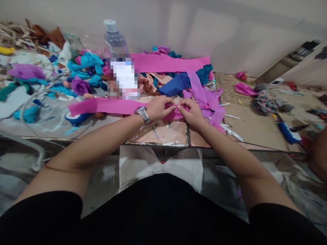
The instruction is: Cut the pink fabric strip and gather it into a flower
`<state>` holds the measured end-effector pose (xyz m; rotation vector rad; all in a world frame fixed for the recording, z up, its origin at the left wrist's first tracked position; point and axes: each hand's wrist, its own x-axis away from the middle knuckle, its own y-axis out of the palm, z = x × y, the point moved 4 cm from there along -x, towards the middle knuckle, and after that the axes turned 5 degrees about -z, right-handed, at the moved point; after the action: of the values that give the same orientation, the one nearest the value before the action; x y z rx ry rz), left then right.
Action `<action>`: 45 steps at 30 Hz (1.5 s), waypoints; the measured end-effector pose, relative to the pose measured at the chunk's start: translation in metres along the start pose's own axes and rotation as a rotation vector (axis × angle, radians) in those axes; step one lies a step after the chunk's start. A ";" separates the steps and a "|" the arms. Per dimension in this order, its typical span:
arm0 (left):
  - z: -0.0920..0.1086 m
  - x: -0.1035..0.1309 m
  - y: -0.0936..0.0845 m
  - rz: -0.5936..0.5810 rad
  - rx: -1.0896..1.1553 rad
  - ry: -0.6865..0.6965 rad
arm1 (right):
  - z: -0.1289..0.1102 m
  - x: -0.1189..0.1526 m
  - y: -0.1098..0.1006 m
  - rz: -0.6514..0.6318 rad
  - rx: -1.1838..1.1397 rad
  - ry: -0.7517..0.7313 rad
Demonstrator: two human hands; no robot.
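Note:
My left hand (158,108), with a metal watch on its wrist, pinches the edge of a long pink strip (109,106) that looks like crepe paper or thin cloth. Its fingertips meet those of my right hand (191,113), which is also closed in a pinch on the gathered pink material. The strip runs flat to the left across the table; its gathered part is partly hidden by my fingers. Beside my right hand lie crumpled purple strips (196,86). Beyond both hands are a folded dark blue piece (176,85) and another flat pink strip (168,64).
A clear bottle with a white cap (110,26) stands by the wall behind a blurred-out white object (125,80). Coloured scraps (89,64) cover the left side. A blue round item (78,119) touches the strip. Cardboard (240,102) and blue-handled cutters (288,132) lie right, near another person's arm (319,153).

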<state>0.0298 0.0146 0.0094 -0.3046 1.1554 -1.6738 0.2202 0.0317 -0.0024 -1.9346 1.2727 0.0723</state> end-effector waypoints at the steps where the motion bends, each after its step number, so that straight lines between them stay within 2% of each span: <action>1: 0.000 0.000 0.000 0.001 -0.001 -0.002 | -0.002 0.000 -0.001 0.006 -0.007 -0.007; 5: -0.001 0.000 0.000 0.005 0.001 0.010 | -0.004 0.001 -0.001 0.018 -0.004 -0.027; 11: 0.003 0.000 -0.002 0.019 0.048 0.035 | 0.003 0.000 0.001 0.018 -0.013 0.033; 18: -0.003 -0.002 -0.011 0.061 0.195 -0.048 | 0.004 -0.003 -0.012 0.045 -0.013 0.053; 23: -0.005 -0.003 -0.014 0.083 0.222 -0.040 | 0.003 -0.003 -0.013 0.052 -0.015 0.048; 28: -0.005 -0.002 -0.013 0.054 0.214 -0.031 | -0.009 0.000 -0.012 0.052 -0.051 0.060; 31: -0.002 -0.002 -0.013 0.024 0.210 -0.039 | -0.014 0.001 -0.012 0.006 -0.069 0.050; 34: 0.001 -0.002 -0.013 -0.035 0.225 -0.039 | -0.013 0.001 -0.011 -0.017 -0.060 0.056; 39: 0.001 -0.001 -0.013 -0.131 0.192 -0.057 | -0.012 0.002 -0.008 0.015 -0.055 0.037; 45: -0.005 -0.003 -0.009 -0.157 0.328 -0.107 | -0.018 0.005 -0.008 0.035 -0.003 0.002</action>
<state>0.0223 0.0197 0.0146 -0.2786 0.7784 -1.9269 0.2224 0.0174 0.0122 -1.9160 1.3090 0.0902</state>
